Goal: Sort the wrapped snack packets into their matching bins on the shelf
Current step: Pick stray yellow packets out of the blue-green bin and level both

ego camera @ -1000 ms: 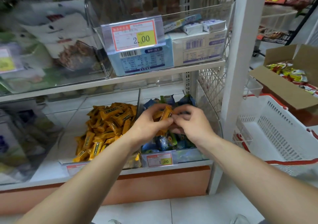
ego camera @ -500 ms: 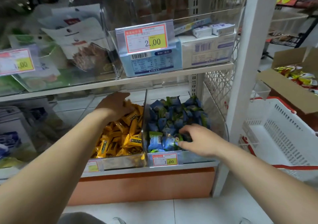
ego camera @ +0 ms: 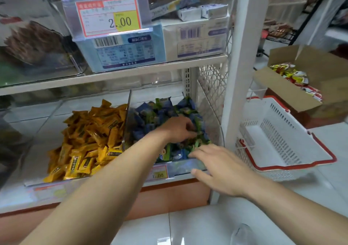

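Observation:
On the bottom shelf, two clear bins stand side by side. The left bin holds a heap of yellow packets (ego camera: 90,137). The right bin (ego camera: 180,167) holds mixed blue and green packets (ego camera: 165,109). My left hand (ego camera: 178,129) reaches across into the right bin, and its fingers curl round packets in the middle of the pile; blur hides which ones. My right hand (ego camera: 220,169) lies at the front of that bin with straight, spread fingers. Its fingertips touch the front packets and its thumb hangs over the front wall.
A clear divider (ego camera: 127,118) separates the two bins. A white shelf post (ego camera: 243,75) stands right of the right bin. A white basket with red handles (ego camera: 282,143) sits on the floor to the right. Behind it is an open cardboard box (ego camera: 293,92) of red-yellow packets. Boxed goods fill the shelf above (ego camera: 120,48).
My left hand has left the yellow pile and crossed right into the blue and green bin. My right hand has drawn back slightly to the bin's front edge.

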{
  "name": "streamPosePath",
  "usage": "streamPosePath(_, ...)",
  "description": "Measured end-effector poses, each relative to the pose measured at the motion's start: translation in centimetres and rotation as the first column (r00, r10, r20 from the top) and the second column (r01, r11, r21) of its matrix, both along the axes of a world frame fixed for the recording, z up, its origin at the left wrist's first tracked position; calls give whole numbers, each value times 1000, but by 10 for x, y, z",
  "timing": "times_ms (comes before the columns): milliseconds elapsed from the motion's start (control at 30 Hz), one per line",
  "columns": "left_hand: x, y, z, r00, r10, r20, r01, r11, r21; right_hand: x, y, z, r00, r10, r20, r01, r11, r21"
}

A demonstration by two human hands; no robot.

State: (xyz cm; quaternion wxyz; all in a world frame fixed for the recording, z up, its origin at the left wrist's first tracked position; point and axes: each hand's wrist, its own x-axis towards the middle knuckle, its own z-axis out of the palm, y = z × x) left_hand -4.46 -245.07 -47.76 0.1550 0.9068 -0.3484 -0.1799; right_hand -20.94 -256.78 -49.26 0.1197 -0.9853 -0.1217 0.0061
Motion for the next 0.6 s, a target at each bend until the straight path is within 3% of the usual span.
streamPosePath(100, 8, -13, -19, 1000, 20, 9, -21, 989, 146, -1, -3, -1, 999, 19, 32, -20, 1000, 15)
streamPosePath(200, 11, -14, -26, 999, 7, 41, -14, 983, 183, 1, -1, -1, 999, 13, 46, -14, 1000, 19)
streamPosePath(300, 12, 0, -18, 997, 64, 32, -63, 997, -51, 5, 1, -3, 999, -28, 43, 25, 998, 58)
streamPosePath(367, 7, 16, -6, 984, 174, -43, -180, 942, -284, 7, 1, -2, 996, -85, 20, 79, 974, 212)
streamPosePath(467, -15, 37, 14, 962, 148, -228, -249, 818, -519, 10, 0, 0, 975, -214, -52, 210, 828, 520)
streamPosePath(600, -57, 46, 24, 965, 36, -260, -199, 744, -638, 9, 4, 8, 956, -266, -126, 253, 521, 815)
